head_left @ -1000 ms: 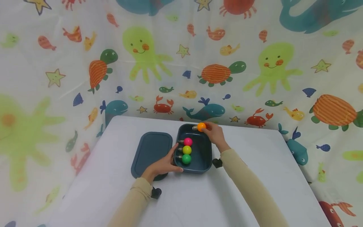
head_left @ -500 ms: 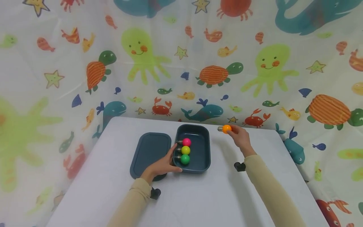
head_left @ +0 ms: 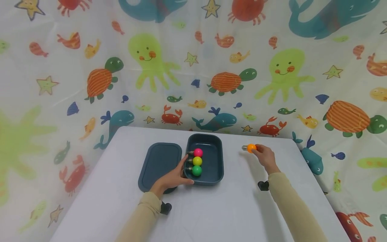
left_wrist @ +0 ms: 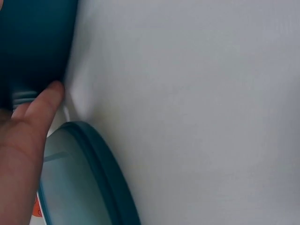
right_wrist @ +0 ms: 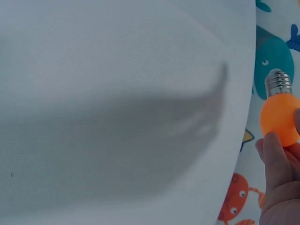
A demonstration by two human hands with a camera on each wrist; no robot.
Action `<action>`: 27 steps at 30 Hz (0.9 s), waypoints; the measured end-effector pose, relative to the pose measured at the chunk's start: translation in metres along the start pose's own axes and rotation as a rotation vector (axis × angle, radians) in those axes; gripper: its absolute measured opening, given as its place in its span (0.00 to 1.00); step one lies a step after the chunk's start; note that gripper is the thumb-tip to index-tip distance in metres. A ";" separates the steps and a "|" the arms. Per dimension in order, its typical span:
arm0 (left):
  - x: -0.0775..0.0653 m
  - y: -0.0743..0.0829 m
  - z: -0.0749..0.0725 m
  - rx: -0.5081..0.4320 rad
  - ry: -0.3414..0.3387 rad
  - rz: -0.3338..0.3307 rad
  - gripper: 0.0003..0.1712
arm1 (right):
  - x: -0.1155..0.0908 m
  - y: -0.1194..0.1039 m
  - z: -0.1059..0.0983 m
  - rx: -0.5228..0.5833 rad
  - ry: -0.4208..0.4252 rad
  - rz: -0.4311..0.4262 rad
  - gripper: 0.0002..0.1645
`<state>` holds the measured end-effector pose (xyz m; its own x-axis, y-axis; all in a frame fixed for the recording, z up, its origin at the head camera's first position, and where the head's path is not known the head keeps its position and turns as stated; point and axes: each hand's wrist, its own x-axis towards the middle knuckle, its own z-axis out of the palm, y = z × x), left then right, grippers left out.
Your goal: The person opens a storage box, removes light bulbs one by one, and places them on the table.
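Note:
In the head view my right hand (head_left: 266, 157) pinches an orange light bulb (head_left: 251, 148) above the table, right of a dark blue box. The bulb's metal screw base points left. Up close in the right wrist view, fingertips and thumb hold the orange globe (right_wrist: 280, 117). My left hand (head_left: 171, 178) rests against the near left corner of the box (head_left: 214, 168), thumb along the front and fingers at the left side. Pink (head_left: 198, 153), yellow (head_left: 197, 161) and green (head_left: 197, 170) bulbs lie in a column along the box's left side, screw bases to the left.
A flat dark blue lid (head_left: 161, 161) lies left of the box, partly under my left forearm and hand. The white table (head_left: 229, 215) ends at a curtain (head_left: 193, 101) printed with sea animals.
My right hand has carried the orange bulb out from over the box's far end, to the right and then lower toward the table. The left hand has stayed at the box.

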<state>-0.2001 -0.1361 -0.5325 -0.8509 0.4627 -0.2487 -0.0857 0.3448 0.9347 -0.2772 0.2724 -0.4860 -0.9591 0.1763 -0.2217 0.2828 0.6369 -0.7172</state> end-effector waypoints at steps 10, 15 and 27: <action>-0.001 -0.001 0.001 -0.010 -0.002 0.005 0.64 | 0.003 0.009 0.009 -0.002 -0.040 0.006 0.33; -0.002 0.000 0.002 -0.031 -0.014 0.007 0.64 | 0.003 0.011 0.014 -0.004 -0.061 0.003 0.33; -0.003 -0.001 0.003 -0.009 0.002 0.009 0.64 | 0.006 0.018 0.025 -0.013 -0.064 0.043 0.31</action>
<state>-0.1960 -0.1353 -0.5332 -0.8526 0.4643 -0.2398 -0.0828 0.3330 0.9393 -0.2779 0.2661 -0.5167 -0.9431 0.1553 -0.2939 0.3228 0.6395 -0.6978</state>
